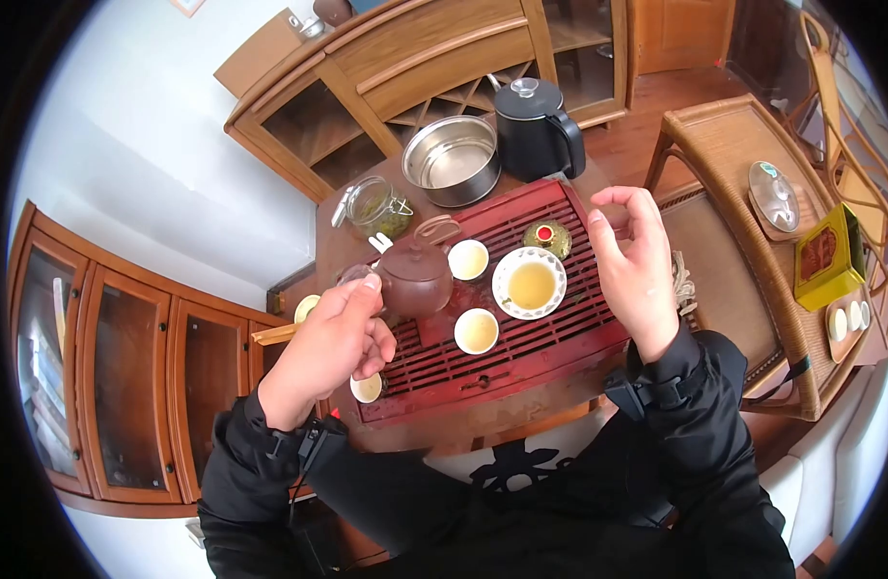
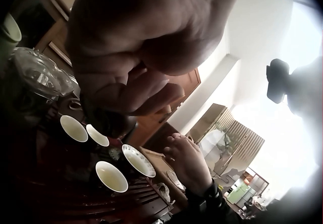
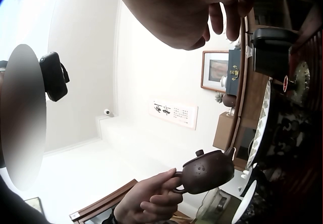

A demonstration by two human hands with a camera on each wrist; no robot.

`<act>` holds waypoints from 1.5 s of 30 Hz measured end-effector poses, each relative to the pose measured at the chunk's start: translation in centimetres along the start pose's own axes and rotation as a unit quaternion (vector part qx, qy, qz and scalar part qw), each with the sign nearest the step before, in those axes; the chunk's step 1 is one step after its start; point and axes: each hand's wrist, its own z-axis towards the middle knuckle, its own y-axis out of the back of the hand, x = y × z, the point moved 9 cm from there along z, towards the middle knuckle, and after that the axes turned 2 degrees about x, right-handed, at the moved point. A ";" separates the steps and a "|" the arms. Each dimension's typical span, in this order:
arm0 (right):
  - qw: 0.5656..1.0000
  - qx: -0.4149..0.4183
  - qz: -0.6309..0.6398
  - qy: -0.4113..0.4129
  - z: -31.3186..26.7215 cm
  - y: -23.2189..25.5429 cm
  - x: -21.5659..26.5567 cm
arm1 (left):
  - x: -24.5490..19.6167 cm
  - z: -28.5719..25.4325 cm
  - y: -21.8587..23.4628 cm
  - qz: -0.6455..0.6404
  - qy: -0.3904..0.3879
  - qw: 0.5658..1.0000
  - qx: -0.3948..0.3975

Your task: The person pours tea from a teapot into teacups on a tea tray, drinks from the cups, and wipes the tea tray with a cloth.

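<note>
The left hand (image 1: 333, 338) grips the handle of a dark brown teapot (image 1: 417, 280), held over the left part of the red slatted tea tray (image 1: 521, 362). In the right wrist view the teapot (image 3: 208, 172) has its lid on, and the left hand (image 3: 151, 196) pinches its handle. White cups of pale tea, one (image 1: 469, 260) beside the teapot and another (image 1: 477, 331) nearer the body, stand on the tray by a larger patterned bowl (image 1: 529, 284) of tea. The right hand (image 1: 642, 265) is raised at the tray's right side, fingers loosely bent, holding nothing.
Behind the tray are a glass jar (image 1: 378, 207), a metal pot (image 1: 451, 159) and a black kettle (image 1: 533, 130). A green patterned lid (image 1: 547, 237) lies near the bowl. On the right, a wicker stand (image 1: 724, 130) holds a yellow tin (image 1: 828, 256).
</note>
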 end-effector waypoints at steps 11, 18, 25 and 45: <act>1.000 -0.001 -0.016 0.024 0.1 0.2 0.5 | -0.6 1.6 -0.2 0.036 0.012 0.999 0.020; 0.999 -0.008 -0.008 0.035 0.1 0.2 0.2 | -1.5 2.4 -0.5 0.063 0.018 0.997 0.031; 1.000 -0.006 -0.005 0.025 0.2 0.5 0.5 | -1.6 3.2 -0.7 0.082 0.033 0.995 0.049; 1.000 -0.007 0.001 0.024 0.3 0.7 0.5 | -3.0 4.1 -1.1 0.088 0.006 0.994 0.062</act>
